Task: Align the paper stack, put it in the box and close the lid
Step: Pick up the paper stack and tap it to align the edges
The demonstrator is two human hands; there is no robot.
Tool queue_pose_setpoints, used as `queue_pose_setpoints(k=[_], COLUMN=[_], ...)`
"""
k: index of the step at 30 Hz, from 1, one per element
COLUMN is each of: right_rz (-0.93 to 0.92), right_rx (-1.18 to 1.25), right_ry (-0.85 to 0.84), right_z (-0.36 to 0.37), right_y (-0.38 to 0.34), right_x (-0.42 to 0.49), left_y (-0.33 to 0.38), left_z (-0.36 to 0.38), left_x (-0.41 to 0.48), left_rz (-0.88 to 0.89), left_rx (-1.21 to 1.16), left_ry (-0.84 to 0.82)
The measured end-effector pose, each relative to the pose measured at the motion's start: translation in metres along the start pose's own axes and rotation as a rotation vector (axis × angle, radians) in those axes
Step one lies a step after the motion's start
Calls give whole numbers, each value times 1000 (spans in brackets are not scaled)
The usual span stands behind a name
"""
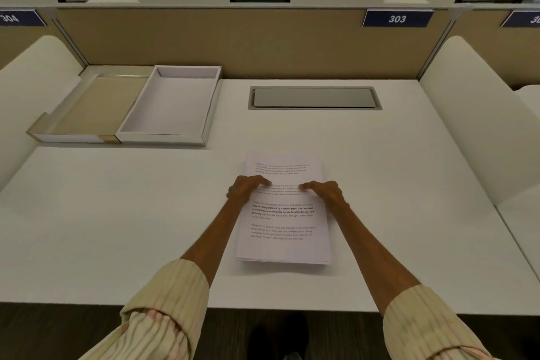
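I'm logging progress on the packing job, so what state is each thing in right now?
paper stack: flat on the desk, not yet boxed
box: open, empty
lid: off, lying inside-up left of the box, touching it
left hand: fingers on the stack
right hand: fingers on the stack
desk hatch: closed

Printed text on the paper stack (285, 213) is too small and blurred to read. Both hands cover parts of its middle lines. A number plate (523, 19) at the right edge is cut off, showing only "3".
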State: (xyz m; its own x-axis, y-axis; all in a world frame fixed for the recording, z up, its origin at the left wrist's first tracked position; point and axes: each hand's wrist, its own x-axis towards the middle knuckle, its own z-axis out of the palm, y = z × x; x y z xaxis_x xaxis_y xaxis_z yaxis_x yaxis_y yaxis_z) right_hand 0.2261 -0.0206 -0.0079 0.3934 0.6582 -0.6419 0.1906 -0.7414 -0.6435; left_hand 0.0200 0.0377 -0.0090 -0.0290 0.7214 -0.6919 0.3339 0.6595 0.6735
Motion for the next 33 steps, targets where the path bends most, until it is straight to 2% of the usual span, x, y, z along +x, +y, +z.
queue_pose_setpoints(k=[4,8,11,15,20,25,30,33], right_rz=[-6,5,-24,-46,-55,-132,-144,-283], right_rx=[-5,14,49,77,114,322,555,647], right_ry=[-1,45,34,1,-26,-140,-422,-397], right_z=[7,14,16,18,22,13,1,-1], right_y=[-2,-7,-8,-9,-2,-5,-8,-13], right_x=[-3,-6,-4,0,2,5,3,-2], left_y=[2,2,-7,-18,-37,-44,-30,-17], left_z=[4,-4,-13,-21,-33,-41,-48,-51], left_x=[1,-1,-5,-6,-4,-4,-11,-15], left_rz=[18,72,31,2,92,218,308,380], left_rx=[103,-62,-219,-292,-374,-432,-432,-446], left_ry=[45,-11,-53,-56,-111,-148,-213,-205])
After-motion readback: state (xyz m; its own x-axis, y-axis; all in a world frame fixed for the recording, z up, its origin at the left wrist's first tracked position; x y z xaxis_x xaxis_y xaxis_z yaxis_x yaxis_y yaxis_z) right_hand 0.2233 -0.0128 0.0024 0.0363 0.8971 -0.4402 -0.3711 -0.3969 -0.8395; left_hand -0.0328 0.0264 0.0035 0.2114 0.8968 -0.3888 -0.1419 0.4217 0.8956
